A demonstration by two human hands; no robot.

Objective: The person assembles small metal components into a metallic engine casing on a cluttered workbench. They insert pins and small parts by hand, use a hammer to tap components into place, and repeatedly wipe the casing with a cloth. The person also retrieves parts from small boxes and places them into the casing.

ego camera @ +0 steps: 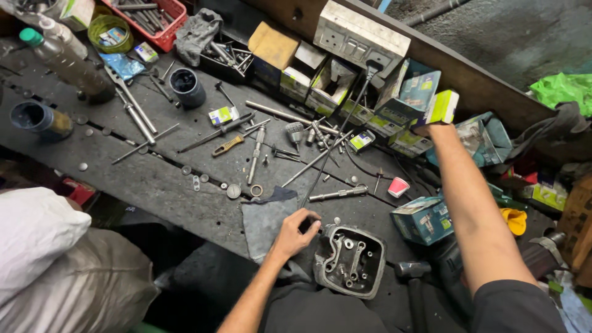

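Both hands closed: left hand (297, 229) at cylinder head (350, 260), right hand (425, 126) grips box (443, 106).

I see a grey metal cylinder head (350, 260) lying open-side up, near centre. A small green-white box (442, 107) is raised far right.

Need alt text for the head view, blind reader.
Seen from above, a person's left hand touches a metal engine cylinder head on a dark, cluttered workbench, while the right hand reaches to a small green-and-white box. Loose tools and washers lie scattered.
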